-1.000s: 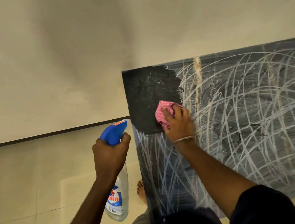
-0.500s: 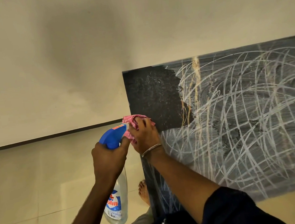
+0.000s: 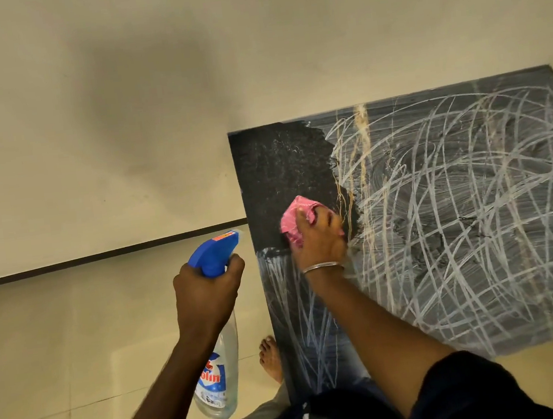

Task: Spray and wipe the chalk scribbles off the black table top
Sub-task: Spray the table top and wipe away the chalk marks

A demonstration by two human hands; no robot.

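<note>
The black table top (image 3: 539, 324) is covered with white chalk scribbles (image 3: 468, 208) across most of its right and near parts. Its far left corner is a wiped, dark patch (image 3: 280, 167). My right hand (image 3: 320, 238) grips a bunched pink cloth (image 3: 295, 217) and presses it on the table at the lower edge of that dark patch. My left hand (image 3: 209, 296) holds a clear spray bottle (image 3: 219, 381) with a blue trigger head (image 3: 214, 251) by the neck, left of the table's edge, over the floor.
A pale wall fills the upper view, meeting the cream tiled floor (image 3: 59, 337) at a dark skirting line (image 3: 101, 255). My bare foot (image 3: 271, 358) stands beside the table's left edge. My dark clothing fills the bottom of the view.
My right hand swept the cloth left to the table's edge and then back right; the dark wiped patch has grown downward. The left hand with the bottle has barely moved.
</note>
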